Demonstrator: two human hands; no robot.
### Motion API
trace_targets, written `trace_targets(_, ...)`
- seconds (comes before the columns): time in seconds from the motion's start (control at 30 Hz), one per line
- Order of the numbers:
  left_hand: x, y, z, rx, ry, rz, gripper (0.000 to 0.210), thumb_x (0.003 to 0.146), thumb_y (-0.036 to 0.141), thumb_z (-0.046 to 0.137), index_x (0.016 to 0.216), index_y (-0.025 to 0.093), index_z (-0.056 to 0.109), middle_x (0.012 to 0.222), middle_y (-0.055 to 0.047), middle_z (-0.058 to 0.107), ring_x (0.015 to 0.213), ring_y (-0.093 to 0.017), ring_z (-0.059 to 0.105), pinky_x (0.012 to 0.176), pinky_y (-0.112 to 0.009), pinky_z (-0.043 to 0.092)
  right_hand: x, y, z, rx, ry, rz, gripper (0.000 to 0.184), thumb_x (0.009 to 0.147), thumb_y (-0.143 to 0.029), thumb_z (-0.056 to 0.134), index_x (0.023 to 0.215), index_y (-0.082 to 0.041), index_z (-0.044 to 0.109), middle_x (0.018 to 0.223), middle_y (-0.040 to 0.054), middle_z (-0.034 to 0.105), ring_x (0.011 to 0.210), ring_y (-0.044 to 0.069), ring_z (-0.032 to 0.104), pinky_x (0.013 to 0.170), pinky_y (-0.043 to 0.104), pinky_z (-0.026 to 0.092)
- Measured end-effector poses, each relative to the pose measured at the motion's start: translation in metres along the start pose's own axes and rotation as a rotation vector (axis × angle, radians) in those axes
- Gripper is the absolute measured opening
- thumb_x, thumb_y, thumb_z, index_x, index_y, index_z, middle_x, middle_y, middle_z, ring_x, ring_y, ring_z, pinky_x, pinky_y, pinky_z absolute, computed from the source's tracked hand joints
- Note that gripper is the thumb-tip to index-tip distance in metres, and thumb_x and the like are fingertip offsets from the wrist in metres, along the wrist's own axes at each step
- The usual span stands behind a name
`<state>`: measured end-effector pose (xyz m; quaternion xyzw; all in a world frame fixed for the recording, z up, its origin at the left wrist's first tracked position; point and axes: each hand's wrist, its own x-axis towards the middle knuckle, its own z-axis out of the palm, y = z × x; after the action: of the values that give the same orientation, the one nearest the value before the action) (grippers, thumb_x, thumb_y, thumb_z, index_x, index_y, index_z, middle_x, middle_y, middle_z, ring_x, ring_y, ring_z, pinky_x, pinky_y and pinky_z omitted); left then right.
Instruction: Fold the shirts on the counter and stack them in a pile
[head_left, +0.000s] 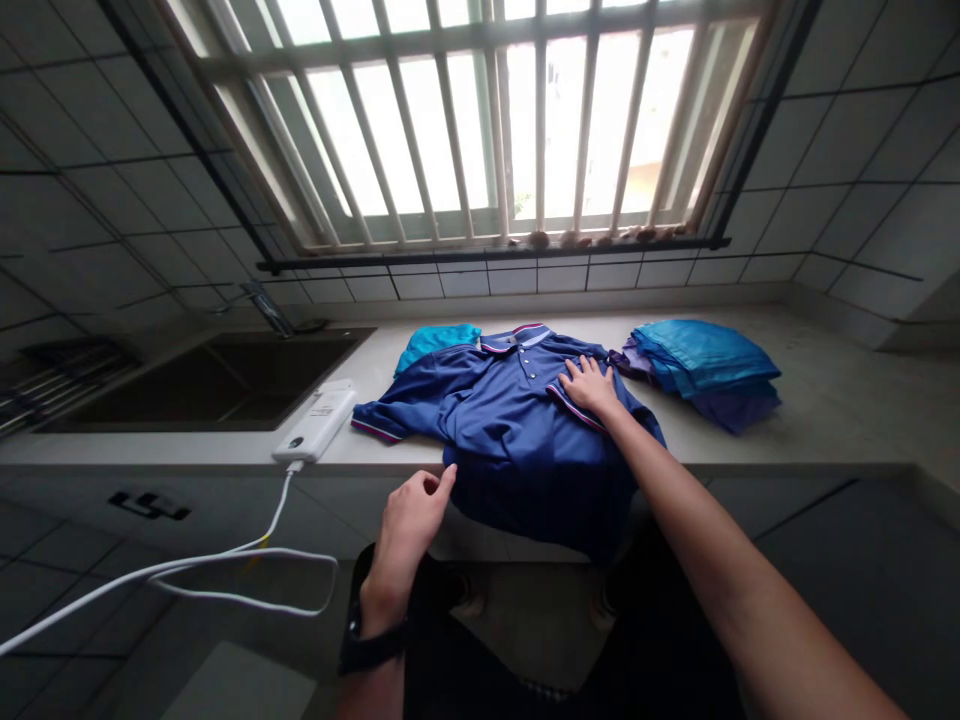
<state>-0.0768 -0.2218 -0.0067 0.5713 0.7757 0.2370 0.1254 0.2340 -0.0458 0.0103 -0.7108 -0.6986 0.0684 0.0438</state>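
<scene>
A blue shirt [499, 425] lies on the table [817, 400], ahead of the left hand [412, 520] and beneath the right hand [590, 385], its lower part hanging over the front edge. The right hand rests flat, fingers spread, released. The left hand is curled, thumb at the shirt's edge; I cannot tell whether it pinches cloth. 1 pile of cloths [705, 365] sits right of the right hand; a white box [319, 420] lies left of and beyond the left.

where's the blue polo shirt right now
In the head view, the blue polo shirt lies mid-picture on the counter, right of the sink, its lower part hanging over the front edge and the right hand resting on it.
</scene>
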Motion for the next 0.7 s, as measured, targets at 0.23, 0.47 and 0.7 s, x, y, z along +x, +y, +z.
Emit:
trace_targets(0.23, -0.003, 0.007, 0.031, -0.41, 0.16, 0.148, 0.023, 0.085, 0.037, 0.06, 0.068, 0.025, 0.049, 0.074, 0.0, 0.057, 0.069, -0.018, 0.06, 0.073, -0.03, 0.053, 0.0, -0.001, 0.002, 0.013, 0.01, 0.009, 0.067, 0.109, -0.05, 0.021, 0.168, -0.02, 0.029, 0.177, 0.0151, 0.018, 0.163, 0.031, 0.015, 0.127, 0.062, 0.015)
trace_targets(0.47, -0.019, -0.029, -0.004, -0.508, 0.517, -0.012, 0.025, 0.084, 0.031, 0.053, 0.064, 0.026, 0.039, 0.06, 0.005, 0.035, 0.056, -0.014, 0.04, 0.056, -0.026, 0.038, 0.002, -0.001, 0.003, 0.013, 0.007, 0.017, 0.067, 0.108, -0.049, 0.02, 0.168, -0.021, 0.029, 0.177, 0.0136, 0.018, 0.163, 0.032, 0.015, 0.127, 0.063, 0.013)
trace_targets(0.7, -0.008, -0.034, -0.024, 0.043, 0.298, 0.063, 0.008, 0.079, 0.019, 0.061, 0.076, 0.026, 0.058, 0.079, -0.004, 0.063, 0.078, -0.025, 0.062, 0.077, -0.036, 0.052, 0.004, 0.001, 0.005, -0.006, 0.008, 0.007, 0.069, 0.107, -0.051, 0.02, 0.169, -0.021, 0.027, 0.177, 0.0144, 0.018, 0.162, 0.033, 0.015, 0.126, 0.063, 0.014)
